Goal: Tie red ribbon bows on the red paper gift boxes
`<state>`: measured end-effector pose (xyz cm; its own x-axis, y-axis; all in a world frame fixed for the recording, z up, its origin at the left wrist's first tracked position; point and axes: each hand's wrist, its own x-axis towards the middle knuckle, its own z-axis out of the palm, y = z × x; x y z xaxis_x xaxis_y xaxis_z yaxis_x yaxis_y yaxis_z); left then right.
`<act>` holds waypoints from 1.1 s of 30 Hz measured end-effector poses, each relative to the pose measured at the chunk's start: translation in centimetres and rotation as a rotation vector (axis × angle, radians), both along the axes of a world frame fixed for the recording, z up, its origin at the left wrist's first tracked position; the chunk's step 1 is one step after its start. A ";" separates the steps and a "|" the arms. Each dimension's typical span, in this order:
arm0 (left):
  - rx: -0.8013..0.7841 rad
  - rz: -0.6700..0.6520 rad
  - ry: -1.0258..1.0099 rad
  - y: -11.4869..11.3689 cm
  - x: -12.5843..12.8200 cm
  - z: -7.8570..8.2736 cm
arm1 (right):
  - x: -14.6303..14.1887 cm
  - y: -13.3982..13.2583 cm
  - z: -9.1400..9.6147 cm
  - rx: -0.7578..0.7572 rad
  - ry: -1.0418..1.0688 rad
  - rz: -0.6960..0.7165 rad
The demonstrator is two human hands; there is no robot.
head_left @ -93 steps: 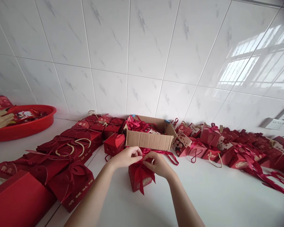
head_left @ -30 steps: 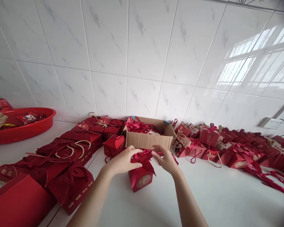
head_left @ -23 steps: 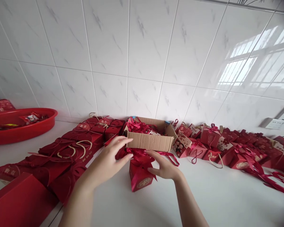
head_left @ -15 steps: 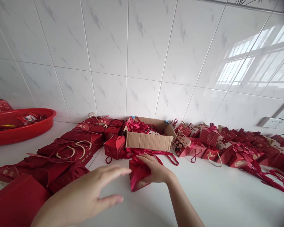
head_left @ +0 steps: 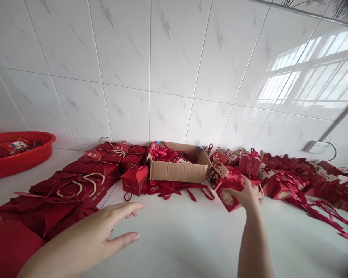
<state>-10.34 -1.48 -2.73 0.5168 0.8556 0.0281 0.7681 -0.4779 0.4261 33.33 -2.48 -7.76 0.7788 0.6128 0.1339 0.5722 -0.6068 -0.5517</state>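
A small red gift box (head_left: 228,197) with a pale oval emblem and a ribbon on top is in my right hand (head_left: 246,195), tilted, in front of the grouped boxes on the right. My right fingers wrap over its top and side; some fingertips are hidden. Over the white table, my left hand (head_left: 113,226) hovers with thumb and fingers apart, holding nothing. Nearest to it are the red boxes (head_left: 72,199) on the left, several with cord handles. Loose red ribbons (head_left: 174,189) lie in front of a cardboard box (head_left: 178,172).
The cardboard box holds more red ribbons and stands near the tiled wall (head_left: 174,116). One red box (head_left: 135,179) sits at its left. A red basin (head_left: 43,154) with packets is at far left. Many gift boxes (head_left: 316,177) and trailing ribbons (head_left: 321,212) fill the right; a power socket (head_left: 317,146) is behind.
My right hand has carried the ribboned gift box from the table's middle to the right, beside the other boxes. My left hand stays open, slightly farther left in view.
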 end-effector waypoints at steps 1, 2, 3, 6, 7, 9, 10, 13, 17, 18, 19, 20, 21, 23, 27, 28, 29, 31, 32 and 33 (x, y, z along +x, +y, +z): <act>0.003 0.007 -0.011 0.1 -0.3 -0.2 | 0.2 -0.1 0.2 0.056 0.047 -0.092; 0.006 0.016 -0.022 0.4 -0.5 -0.3 | 0.2 -0.2 0.5 0.118 0.076 -0.155; 0.011 0.031 -0.033 0.7 -0.7 -0.5 | 0.2 -0.2 0.7 0.172 0.098 -0.175; 0.016 0.113 -0.046 2.5 -0.7 -0.8 | 0.1 -0.1 1.0 0.259 0.142 -0.114; 0.011 0.153 -0.036 3.3 -0.5 -0.9 | 0.0 0.1 0.9 0.282 0.144 -0.090; -0.002 0.252 0.007 5.1 0.3 -1.0 | -0.1 0.4 0.6 0.331 0.126 -0.050; -0.013 0.302 0.038 6.0 0.8 -1.1 | -0.2 0.6 0.4 0.355 0.110 -0.024; 0.024 0.441 0.086 8.8 2.5 -1.9 | -0.4 1.4 -0.5 0.399 0.050 0.154; 0.075 0.603 0.007 11.6 3.9 -4.1 | -1.8 3.2 -2.3 0.126 0.052 0.534; 0.049 0.602 -0.031 12.0 4.1 -4.7 | -2.5 3.7 -3.0 0.047 0.057 0.576; 0.026 0.592 -0.067 12.4 4.2 -5.2 | -3.3 4.4 -3.7 -0.006 0.057 0.592; 0.012 0.581 -0.099 12.7 4.3 -5.6 | -4.2 5.0 -4.4 -0.050 0.054 0.599; 0.011 0.574 -0.122 12.9 4.4 -6.0 | -5.1 5.6 -5.2 -0.084 0.050 0.602; 0.042 0.574 -0.138 13.3 4.4 -6.6 | -6.9 6.6 -6.8 -0.130 0.035 0.598; 0.078 0.592 -0.152 14.0 4.3 -7.5 | -8.8 7.4 -8.3 -0.135 0.024 0.631; 0.073 0.604 -0.165 14.2 4.2 -7.6 | -8.8 7.4 -8.1 -0.111 0.024 0.646; 0.063 0.619 -0.179 14.3 4.1 -7.7 | -8.6 7.3 -7.7 -0.078 0.025 0.659; 0.045 0.646 -0.195 14.6 3.9 -7.9 | -8.0 6.8 -6.2 0.006 0.030 0.680; 0.040 0.658 -0.198 14.7 3.8 -7.9 | -7.6 6.4 -5.3 0.055 0.032 0.689; 0.040 0.665 -0.200 14.8 3.6 -7.9 | -7.3 5.9 -4.2 0.116 0.038 0.699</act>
